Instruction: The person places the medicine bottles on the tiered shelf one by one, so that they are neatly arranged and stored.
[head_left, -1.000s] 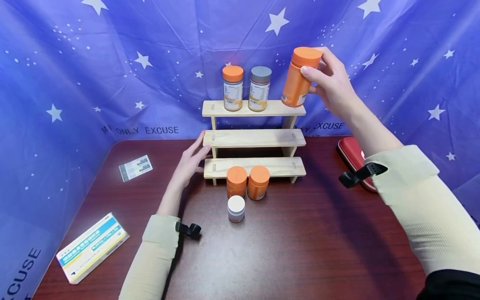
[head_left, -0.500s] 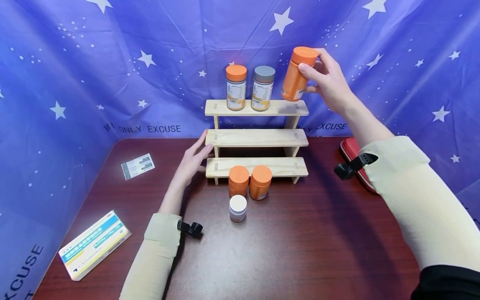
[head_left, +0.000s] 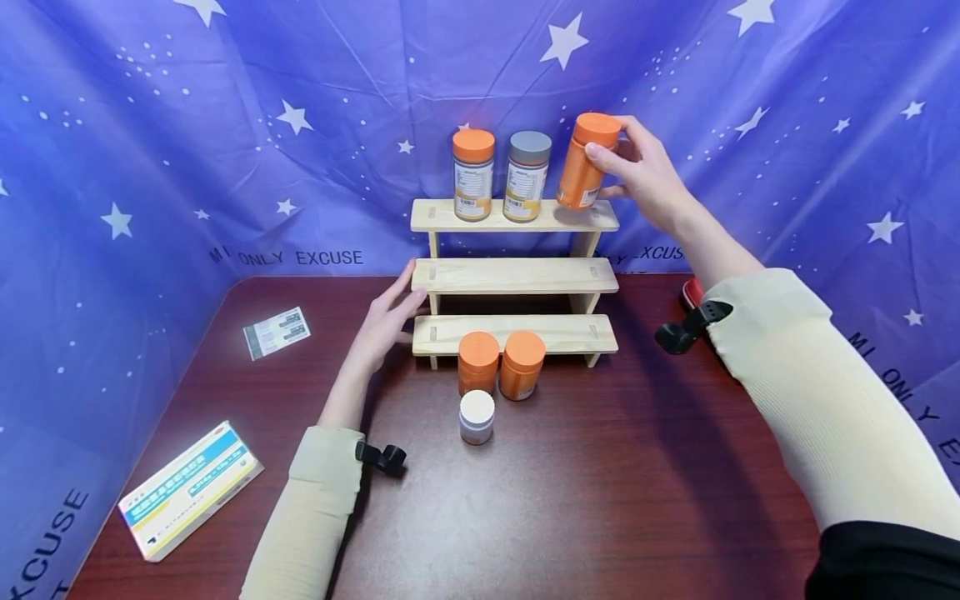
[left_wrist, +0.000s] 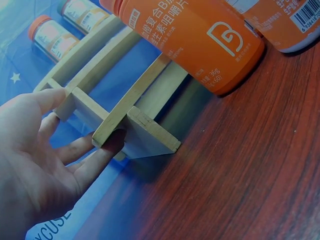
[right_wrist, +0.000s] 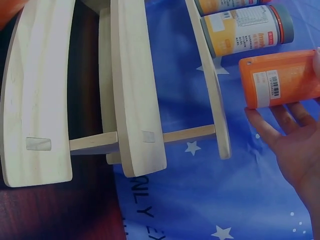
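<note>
My right hand (head_left: 651, 182) grips an orange bottle (head_left: 579, 177) with an orange lid, thumb on its near side. The bottle tilts slightly over the right end of the top tier; in the right wrist view a gap shows between its base (right_wrist: 248, 82) and the tier. My left hand (head_left: 378, 329) holds the left end of the three-tier wooden shelf (head_left: 517, 275), thumb in front and a finger behind the middle tier. On the top tier stand an orange-lidded bottle (head_left: 473, 175) and a grey-lidded bottle (head_left: 527, 177).
Two orange bottles (head_left: 477, 362) and a small white-lidded bottle (head_left: 476, 417) stand before the shelf. A blister pack (head_left: 276, 332) and a medicine box (head_left: 191, 492) lie at left. Behind my right sleeve shows a red case (head_left: 693, 293). A blue star-printed cloth (head_left: 337, 125) hangs behind.
My right hand has moved left and then down with the orange bottle, bringing it closer to the top tier and the grey-lidded bottle. The left hand stays at the shelf's end.
</note>
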